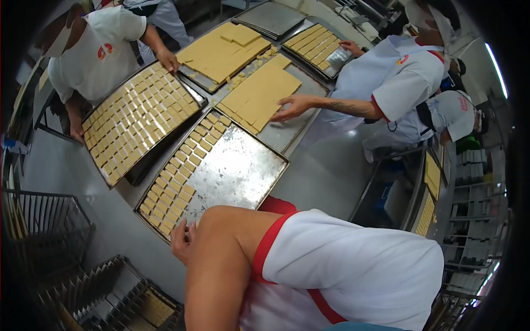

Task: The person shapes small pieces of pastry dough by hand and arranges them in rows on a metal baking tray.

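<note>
My bent right arm (232,237), in a white sleeve with red trim, crosses the foreground, its forearm leaving the frame at the bottom; my right hand is out of sight. Beside that forearm, partly hidden by it, my left hand (181,243) shows loosely curled, parted fingers. It is at the near corner of a metal tray (237,171); whether it touches the rim I cannot tell. Small rectangular dough pieces (171,185) lie in rows along the tray's left side, while its right side is bare metal with bright glare.
At left, a co-worker's hands (167,59) hold a tray filled with dough pieces (141,118). Opposite, another co-worker's hand (292,107) reaches to a dough sheet (259,94). Behind lie a larger sheet (218,52) and cut strips (314,44). Racks (47,220) stand lower left.
</note>
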Demonstrator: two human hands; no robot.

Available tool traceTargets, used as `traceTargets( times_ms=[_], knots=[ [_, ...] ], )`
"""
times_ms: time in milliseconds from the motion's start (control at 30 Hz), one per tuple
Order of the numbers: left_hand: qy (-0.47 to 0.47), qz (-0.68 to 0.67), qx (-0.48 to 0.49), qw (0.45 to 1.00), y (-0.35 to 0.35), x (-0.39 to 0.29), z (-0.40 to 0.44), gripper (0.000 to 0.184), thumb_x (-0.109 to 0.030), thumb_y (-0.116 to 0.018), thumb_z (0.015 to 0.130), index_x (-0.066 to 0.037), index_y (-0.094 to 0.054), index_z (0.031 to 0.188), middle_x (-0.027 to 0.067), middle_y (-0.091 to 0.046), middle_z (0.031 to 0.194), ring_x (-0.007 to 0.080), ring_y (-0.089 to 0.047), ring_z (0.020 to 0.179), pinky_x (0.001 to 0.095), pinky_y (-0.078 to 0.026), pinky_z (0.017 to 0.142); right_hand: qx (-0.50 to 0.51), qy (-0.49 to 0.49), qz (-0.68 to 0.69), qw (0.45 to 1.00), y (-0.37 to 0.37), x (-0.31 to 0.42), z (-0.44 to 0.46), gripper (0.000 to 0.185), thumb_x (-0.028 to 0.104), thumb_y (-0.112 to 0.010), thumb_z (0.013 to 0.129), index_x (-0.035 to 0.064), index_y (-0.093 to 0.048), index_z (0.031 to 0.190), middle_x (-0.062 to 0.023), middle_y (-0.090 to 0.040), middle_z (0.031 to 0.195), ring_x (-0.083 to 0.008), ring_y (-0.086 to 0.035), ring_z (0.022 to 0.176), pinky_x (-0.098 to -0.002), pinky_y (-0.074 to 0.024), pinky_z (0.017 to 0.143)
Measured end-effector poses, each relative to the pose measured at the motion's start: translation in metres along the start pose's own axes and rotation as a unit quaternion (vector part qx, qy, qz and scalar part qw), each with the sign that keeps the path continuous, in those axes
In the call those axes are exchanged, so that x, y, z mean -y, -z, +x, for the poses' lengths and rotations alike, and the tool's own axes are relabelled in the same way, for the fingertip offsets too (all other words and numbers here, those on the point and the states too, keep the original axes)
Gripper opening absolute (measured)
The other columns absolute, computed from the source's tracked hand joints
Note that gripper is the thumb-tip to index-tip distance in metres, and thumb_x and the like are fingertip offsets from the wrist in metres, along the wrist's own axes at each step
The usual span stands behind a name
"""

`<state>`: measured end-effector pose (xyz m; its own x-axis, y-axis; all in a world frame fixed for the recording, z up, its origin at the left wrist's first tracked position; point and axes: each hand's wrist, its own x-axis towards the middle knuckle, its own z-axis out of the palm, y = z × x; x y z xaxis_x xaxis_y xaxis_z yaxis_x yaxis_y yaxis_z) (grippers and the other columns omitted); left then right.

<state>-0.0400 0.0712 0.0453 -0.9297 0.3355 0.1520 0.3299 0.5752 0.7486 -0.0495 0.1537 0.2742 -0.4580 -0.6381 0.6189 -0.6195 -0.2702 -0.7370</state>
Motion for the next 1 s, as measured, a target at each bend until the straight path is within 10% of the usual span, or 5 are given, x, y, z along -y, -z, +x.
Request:
traceTargets(
  times_ms=[1000],
  knots=[
    [0.025, 0.027, 0.027, 0.999, 0.020, -0.001, -0.008, 0.027, -0.012, -0.079, 0.090, -0.005, -0.077, 0.116, 0.0077, -0.070, 0.091, 0.0174, -0.062, 0.072, 0.0323, -0.050, 0.064, -0.057, -0.053, -0.014, 0.997, 0.037, -0.012, 0.008, 0.048, 0.043, -0.087, 0.077, 0.0046, -0.080, 0.105, -0.0115, -0.078, 0.100, -0.0260, -0.073, 0.091, -0.0391, -0.0591, 0.078]
  ],
)
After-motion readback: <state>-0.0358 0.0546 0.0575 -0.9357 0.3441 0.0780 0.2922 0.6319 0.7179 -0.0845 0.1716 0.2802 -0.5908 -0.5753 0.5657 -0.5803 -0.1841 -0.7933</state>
